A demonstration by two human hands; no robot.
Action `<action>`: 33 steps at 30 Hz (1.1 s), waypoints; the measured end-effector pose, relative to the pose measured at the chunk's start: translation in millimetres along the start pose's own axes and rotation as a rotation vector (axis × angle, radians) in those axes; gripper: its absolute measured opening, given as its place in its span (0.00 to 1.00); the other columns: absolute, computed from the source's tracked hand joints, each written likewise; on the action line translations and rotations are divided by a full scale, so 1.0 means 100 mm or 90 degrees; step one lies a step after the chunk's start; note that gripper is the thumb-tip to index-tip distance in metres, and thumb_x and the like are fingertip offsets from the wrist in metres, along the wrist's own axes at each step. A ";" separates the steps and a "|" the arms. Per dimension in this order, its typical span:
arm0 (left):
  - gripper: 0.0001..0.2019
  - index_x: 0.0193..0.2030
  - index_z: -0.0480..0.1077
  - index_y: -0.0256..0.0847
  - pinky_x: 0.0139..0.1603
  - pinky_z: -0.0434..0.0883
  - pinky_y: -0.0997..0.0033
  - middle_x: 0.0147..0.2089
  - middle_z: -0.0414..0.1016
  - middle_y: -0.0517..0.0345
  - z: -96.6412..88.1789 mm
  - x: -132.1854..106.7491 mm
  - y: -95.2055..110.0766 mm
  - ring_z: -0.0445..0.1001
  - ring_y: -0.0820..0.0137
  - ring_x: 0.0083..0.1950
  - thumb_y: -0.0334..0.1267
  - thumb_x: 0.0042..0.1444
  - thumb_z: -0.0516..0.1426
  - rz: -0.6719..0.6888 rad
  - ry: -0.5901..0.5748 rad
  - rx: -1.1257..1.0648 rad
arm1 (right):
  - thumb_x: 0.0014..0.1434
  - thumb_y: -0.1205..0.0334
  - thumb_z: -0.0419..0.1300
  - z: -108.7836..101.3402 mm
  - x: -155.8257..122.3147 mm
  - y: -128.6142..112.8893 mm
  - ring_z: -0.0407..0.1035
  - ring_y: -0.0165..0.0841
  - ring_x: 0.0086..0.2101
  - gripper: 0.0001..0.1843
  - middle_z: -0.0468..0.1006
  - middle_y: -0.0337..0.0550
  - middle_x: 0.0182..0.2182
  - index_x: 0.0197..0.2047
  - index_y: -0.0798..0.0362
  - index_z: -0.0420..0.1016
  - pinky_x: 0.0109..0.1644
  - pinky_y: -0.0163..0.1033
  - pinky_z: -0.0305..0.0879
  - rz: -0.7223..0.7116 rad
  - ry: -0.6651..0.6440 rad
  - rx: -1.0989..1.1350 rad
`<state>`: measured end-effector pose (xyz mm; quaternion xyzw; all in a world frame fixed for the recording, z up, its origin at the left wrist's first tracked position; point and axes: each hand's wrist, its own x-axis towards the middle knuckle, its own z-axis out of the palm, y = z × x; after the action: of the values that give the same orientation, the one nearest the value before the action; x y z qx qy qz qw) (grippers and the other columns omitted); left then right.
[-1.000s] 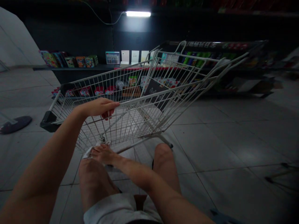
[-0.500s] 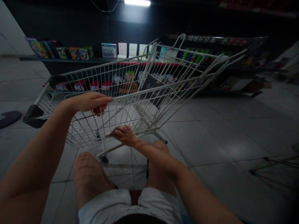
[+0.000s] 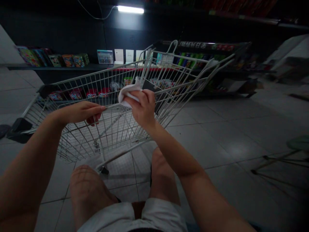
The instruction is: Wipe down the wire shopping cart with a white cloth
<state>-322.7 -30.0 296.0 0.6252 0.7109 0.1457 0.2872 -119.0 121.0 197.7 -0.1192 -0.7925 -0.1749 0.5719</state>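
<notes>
A wire shopping cart point(image 3: 116, 125) stands across in front of my knees, its handle end up at the right. My left hand point(image 3: 84, 112) is closed over the cart's near top rail, fingers curled round the wire. To its right, my right hand point(image 3: 144, 108) grips a white cloth point(image 3: 130, 93) at the height of that rail. The cloth is bunched, with one corner sticking up. Whether it touches the rail, I cannot tell. Inside the cart, a dark panel point(image 3: 158, 106) is partly hidden behind my right hand.
Behind the cart runs a dark shelf point(image 3: 94, 66) with boxes point(image 3: 73, 60) and white cards point(image 3: 129, 56). Red packs point(image 3: 91, 93) sit on the lower shelf. At the right stand the thin legs of a stool point(image 3: 272, 162) on the tiled floor point(image 3: 217, 135).
My right hand has risen with the cloth from the cart's lower side to the top rail. My left hand stays on the rail. The whole view has shifted slightly.
</notes>
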 end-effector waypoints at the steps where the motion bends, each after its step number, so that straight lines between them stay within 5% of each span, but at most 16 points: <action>1: 0.20 0.31 0.68 0.37 0.33 0.74 0.71 0.27 0.75 0.56 0.00 0.00 0.01 0.75 0.70 0.30 0.50 0.65 0.48 -0.001 0.002 -0.002 | 0.66 0.61 0.57 0.04 0.00 -0.02 0.58 0.37 0.55 0.17 0.67 0.37 0.52 0.57 0.36 0.71 0.61 0.48 0.61 0.024 0.002 0.001; 4: 0.20 0.31 0.67 0.38 0.33 0.74 0.70 0.26 0.74 0.57 0.02 0.00 0.02 0.76 0.70 0.29 0.51 0.65 0.48 -0.005 0.010 -0.003 | 0.65 0.59 0.59 0.20 -0.37 -0.21 0.59 0.36 0.53 0.16 0.70 0.39 0.48 0.55 0.36 0.74 0.58 0.46 0.63 -0.002 -0.020 0.011; 8: 0.21 0.33 0.66 0.38 0.33 0.74 0.68 0.28 0.75 0.56 0.01 -0.02 0.00 0.76 0.68 0.30 0.53 0.64 0.46 -0.021 0.017 0.022 | 0.65 0.58 0.59 0.22 -0.93 -0.40 0.62 0.32 0.49 0.13 0.74 0.37 0.45 0.52 0.36 0.76 0.48 0.40 0.62 -0.171 -0.154 0.037; 11: 0.23 0.37 0.68 0.38 0.38 0.72 0.68 0.33 0.77 0.54 -0.02 0.00 0.05 0.76 0.67 0.35 0.56 0.63 0.44 0.015 0.028 0.127 | 0.65 0.57 0.59 0.05 -0.80 -0.30 0.61 0.32 0.50 0.10 0.74 0.36 0.46 0.49 0.38 0.77 0.49 0.39 0.61 -0.234 -0.164 0.055; 15: 0.24 0.41 0.70 0.40 0.42 0.68 0.67 0.39 0.76 0.51 0.03 0.17 0.34 0.74 0.65 0.40 0.55 0.63 0.42 0.163 0.122 0.299 | 0.67 0.62 0.55 -0.10 -0.29 -0.06 0.58 0.36 0.54 0.16 0.69 0.38 0.53 0.54 0.38 0.74 0.59 0.47 0.61 -0.031 -0.063 0.036; 18: 0.24 0.46 0.70 0.39 0.44 0.66 0.67 0.44 0.77 0.49 0.17 0.38 0.62 0.74 0.65 0.43 0.51 0.65 0.39 0.232 0.168 0.335 | 0.66 0.63 0.54 -0.01 -0.37 -0.10 0.57 0.40 0.55 0.18 0.67 0.43 0.54 0.57 0.38 0.74 0.62 0.51 0.61 0.120 -0.084 0.015; 24: 0.30 0.47 0.73 0.40 0.34 0.62 0.65 0.37 0.79 0.47 0.35 0.59 0.80 0.74 0.61 0.36 0.56 0.65 0.37 0.122 0.161 0.401 | 0.65 0.61 0.58 0.15 -1.27 -0.46 0.61 0.34 0.46 0.16 0.74 0.40 0.43 0.50 0.32 0.79 0.54 0.40 0.65 0.057 -0.277 0.051; 27: 0.30 0.46 0.73 0.39 0.35 0.63 0.65 0.33 0.79 0.49 0.34 0.59 0.77 0.74 0.62 0.33 0.56 0.65 0.37 0.119 0.150 0.400 | 0.66 0.62 0.56 -0.01 -1.09 -0.35 0.61 0.33 0.48 0.18 0.74 0.38 0.48 0.54 0.33 0.76 0.57 0.39 0.64 0.036 -0.214 0.063; 30: 0.29 0.45 0.74 0.40 0.36 0.63 0.66 0.32 0.79 0.51 0.32 0.59 0.76 0.74 0.64 0.33 0.55 0.66 0.38 0.120 0.141 0.402 | 0.66 0.64 0.54 -0.13 -0.69 -0.10 0.58 0.38 0.55 0.22 0.68 0.42 0.56 0.61 0.37 0.70 0.63 0.47 0.60 0.127 -0.120 0.025; 33: 0.27 0.41 0.73 0.41 0.35 0.63 0.67 0.31 0.79 0.52 0.32 0.60 0.77 0.74 0.65 0.32 0.55 0.66 0.38 0.125 0.144 0.400 | 0.65 0.62 0.54 -0.06 -0.73 -0.04 0.57 0.43 0.56 0.22 0.66 0.48 0.57 0.60 0.43 0.72 0.63 0.53 0.59 0.203 -0.119 -0.004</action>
<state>-245.4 36.6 300.9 0.7282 0.6850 0.0148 -0.0155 -92.3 115.5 129.7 -0.2610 -0.8128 -0.0725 0.5158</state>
